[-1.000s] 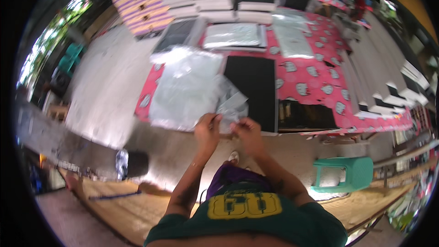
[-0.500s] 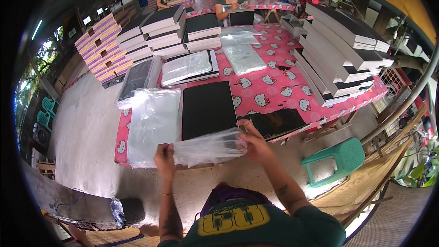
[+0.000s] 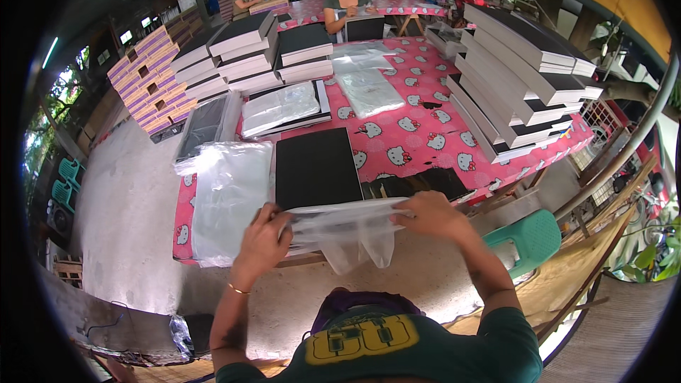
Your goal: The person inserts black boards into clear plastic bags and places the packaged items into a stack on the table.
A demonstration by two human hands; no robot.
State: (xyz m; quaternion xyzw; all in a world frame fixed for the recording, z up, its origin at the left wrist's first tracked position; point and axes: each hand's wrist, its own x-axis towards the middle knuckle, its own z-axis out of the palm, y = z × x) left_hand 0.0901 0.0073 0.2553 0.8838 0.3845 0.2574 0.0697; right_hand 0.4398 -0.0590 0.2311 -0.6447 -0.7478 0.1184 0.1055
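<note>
My left hand [image 3: 261, 240] and my right hand [image 3: 430, 214] each grip one end of a clear plastic bag [image 3: 347, 230], stretched flat between them at the near edge of the table [image 3: 425, 135]. Part of the bag sags down below my hands. Just beyond it lies a black book [image 3: 316, 167] flat on the pink patterned tablecloth. A pile of clear plastic bags [image 3: 228, 195] lies to the left of the book, close to my left hand.
Tall stacks of black-and-white books [image 3: 521, 74] fill the table's right side, and more stacks [image 3: 248, 53] stand at the back. Purple boxes [image 3: 149, 81] are piled at far left. A green plastic stool [image 3: 528, 237] stands at right. Two people sit at the far end.
My hands have pulled further apart, spreading the bag wide and flat. The view has tilted up, taking in more of the table.
</note>
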